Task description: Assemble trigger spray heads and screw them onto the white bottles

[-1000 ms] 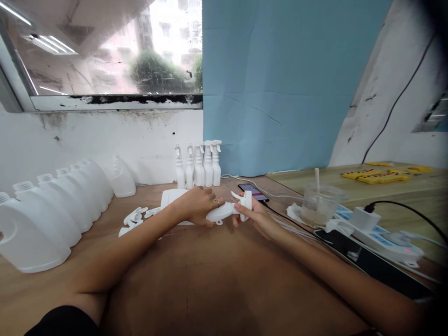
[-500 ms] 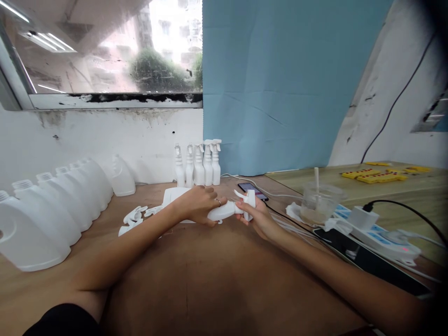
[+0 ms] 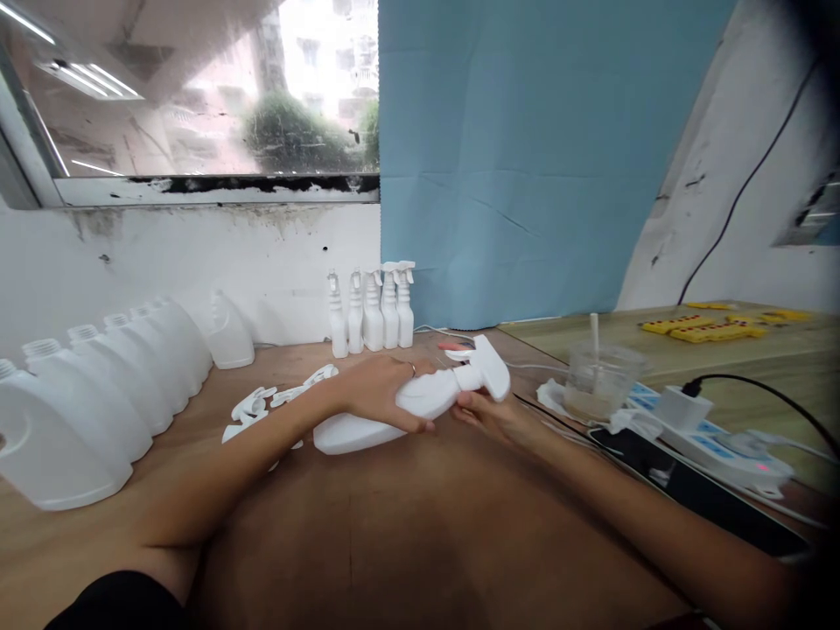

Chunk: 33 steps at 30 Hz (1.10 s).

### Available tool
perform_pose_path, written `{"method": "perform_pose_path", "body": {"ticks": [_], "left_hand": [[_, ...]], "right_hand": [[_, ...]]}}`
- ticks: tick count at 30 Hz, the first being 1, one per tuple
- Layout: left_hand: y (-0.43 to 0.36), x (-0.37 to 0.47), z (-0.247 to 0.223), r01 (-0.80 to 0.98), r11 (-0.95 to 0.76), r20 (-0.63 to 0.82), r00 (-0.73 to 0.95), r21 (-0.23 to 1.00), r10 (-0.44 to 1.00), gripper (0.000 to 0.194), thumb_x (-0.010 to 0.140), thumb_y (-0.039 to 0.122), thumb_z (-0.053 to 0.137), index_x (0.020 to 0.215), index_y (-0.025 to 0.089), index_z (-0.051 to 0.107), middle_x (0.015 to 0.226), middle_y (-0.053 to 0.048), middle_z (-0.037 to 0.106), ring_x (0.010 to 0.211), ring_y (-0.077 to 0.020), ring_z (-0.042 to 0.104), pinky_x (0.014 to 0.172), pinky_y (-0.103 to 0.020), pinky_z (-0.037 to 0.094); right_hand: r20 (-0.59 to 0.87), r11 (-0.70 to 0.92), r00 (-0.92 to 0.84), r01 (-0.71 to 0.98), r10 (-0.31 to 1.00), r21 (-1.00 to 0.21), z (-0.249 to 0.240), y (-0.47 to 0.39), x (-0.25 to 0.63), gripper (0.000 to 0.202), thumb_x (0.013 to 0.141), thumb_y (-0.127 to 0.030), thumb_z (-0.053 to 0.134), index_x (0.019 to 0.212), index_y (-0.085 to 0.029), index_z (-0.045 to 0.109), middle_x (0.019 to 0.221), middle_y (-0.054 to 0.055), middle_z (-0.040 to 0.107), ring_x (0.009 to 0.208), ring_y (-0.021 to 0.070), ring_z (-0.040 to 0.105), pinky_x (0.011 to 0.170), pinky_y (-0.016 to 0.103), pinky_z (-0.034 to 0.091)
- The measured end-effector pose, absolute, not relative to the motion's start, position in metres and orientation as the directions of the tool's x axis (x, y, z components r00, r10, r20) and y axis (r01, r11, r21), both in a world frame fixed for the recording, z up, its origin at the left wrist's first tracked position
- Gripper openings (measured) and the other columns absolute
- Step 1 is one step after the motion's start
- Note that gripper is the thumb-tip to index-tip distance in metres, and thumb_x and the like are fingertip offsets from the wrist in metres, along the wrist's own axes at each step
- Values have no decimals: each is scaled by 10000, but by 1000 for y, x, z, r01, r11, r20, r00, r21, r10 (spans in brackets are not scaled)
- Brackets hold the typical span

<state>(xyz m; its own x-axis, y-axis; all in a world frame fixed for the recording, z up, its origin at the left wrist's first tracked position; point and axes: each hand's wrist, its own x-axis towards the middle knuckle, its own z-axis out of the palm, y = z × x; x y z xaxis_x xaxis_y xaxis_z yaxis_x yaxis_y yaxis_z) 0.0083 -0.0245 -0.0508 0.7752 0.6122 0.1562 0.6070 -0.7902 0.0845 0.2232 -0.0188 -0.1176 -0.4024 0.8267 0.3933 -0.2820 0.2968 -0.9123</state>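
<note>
A white spray bottle [image 3: 367, 431] lies tilted above the table, its base toward the left and its white trigger head [image 3: 489, 369] at the right end. My left hand [image 3: 387, 389] is wrapped round the bottle's upper body. My right hand [image 3: 482, 409] holds the neck and trigger head from below, with some fingers hidden behind it. Loose white trigger heads [image 3: 255, 404] lie on the table to the left, partly behind my left forearm.
Several open white bottles [image 3: 59, 429] stand in a row at the left. Several spray bottles with heads [image 3: 373, 311] stand by the wall. On the right are a plastic cup [image 3: 597, 385], a power strip [image 3: 728, 451], cables and yellow pieces [image 3: 709, 328].
The bottle has turned, so its base now shows below my left hand and its trigger head sits farther right. My right hand has shifted lower on the head.
</note>
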Motion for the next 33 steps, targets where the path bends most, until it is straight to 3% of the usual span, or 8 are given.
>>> {"method": "perform_pose_path", "body": {"ticks": [4, 10, 15, 19, 22, 27, 30, 33], "left_hand": [[-29, 12, -54, 582, -793, 127, 786, 182, 606, 589, 763, 617, 551, 1198, 226, 486, 971, -40, 654, 889, -238, 600, 680, -298, 432], [-26, 13, -57, 626, -777, 173, 760, 67, 627, 614, 713, 647, 580, 1138, 208, 525, 854, -46, 654, 809, -250, 610, 614, -301, 414], [-29, 17, -58, 627, -777, 138, 765, 64, 629, 578, 698, 669, 590, 1022, 191, 557, 809, -41, 646, 730, -223, 606, 591, -297, 413], [-32, 11, -49, 595, -785, 120, 779, 171, 616, 679, 780, 715, 480, 1248, 224, 486, 999, -60, 669, 883, -225, 626, 671, -286, 458], [-28, -2, -37, 521, -830, 9, 846, 200, 534, 659, 872, 641, 415, 1404, 258, 354, 1243, -68, 599, 1064, -209, 592, 767, -270, 477], [-13, -32, -16, 445, -798, -109, 891, 406, 441, 478, 882, 411, 542, 1345, 305, 483, 1256, -14, 605, 1049, -202, 609, 795, -277, 504], [0, -68, -3, 514, -671, -26, 804, 534, 595, 486, 831, 387, 614, 1297, 264, 549, 1245, -38, 614, 1036, -210, 611, 801, -261, 503], [17, -116, 6, 627, -557, 218, 536, 544, 816, 536, 801, 444, 633, 1287, 232, 557, 1185, -60, 644, 968, -214, 623, 752, -269, 517]], "right_hand": [[372, 294, -318, -268, 872, -917, -120, -21, 224, 529, 662, -379, 779, 1121, -201, 582, 560, -75, 357, 448, 52, 171, 440, 236, 102], [315, 218, -454, -254, 833, -942, -123, -16, 229, 489, 689, -405, 750, 1096, -189, 587, 474, -111, 270, 401, 43, 129, 430, 238, 99], [296, 186, -505, -259, 811, -948, -123, -17, 230, 521, 659, -464, 764, 1067, -187, 594, 423, -126, 224, 393, 35, 91, 435, 236, 91], [282, 133, -496, -314, 821, -940, -117, -20, 233, 514, 640, -487, 761, 1032, -194, 602, 396, -135, 164, 365, 37, 103, 425, 237, 131], [266, 104, -433, -362, 862, -926, -109, -20, 239, 537, 605, -487, 780, 1032, -216, 599, 380, -143, 122, 350, 35, 89, 417, 229, 128], [302, 142, -384, -393, 872, -909, -98, -18, 243, 482, 676, -481, 750, 1050, -236, 570, 420, -99, 352, 337, 45, 191, 402, 229, 160], [337, 192, -444, -339, 830, -921, -100, -14, 240, 459, 794, -457, 652, 1177, -247, 508, 571, -58, 496, 355, 59, 311, 386, 219, 204], [296, 263, -474, -138, 829, -955, -113, -5, 232, 506, 844, -415, 604, 1285, -227, 443, 641, -39, 539, 397, 76, 401, 384, 205, 261]]}}
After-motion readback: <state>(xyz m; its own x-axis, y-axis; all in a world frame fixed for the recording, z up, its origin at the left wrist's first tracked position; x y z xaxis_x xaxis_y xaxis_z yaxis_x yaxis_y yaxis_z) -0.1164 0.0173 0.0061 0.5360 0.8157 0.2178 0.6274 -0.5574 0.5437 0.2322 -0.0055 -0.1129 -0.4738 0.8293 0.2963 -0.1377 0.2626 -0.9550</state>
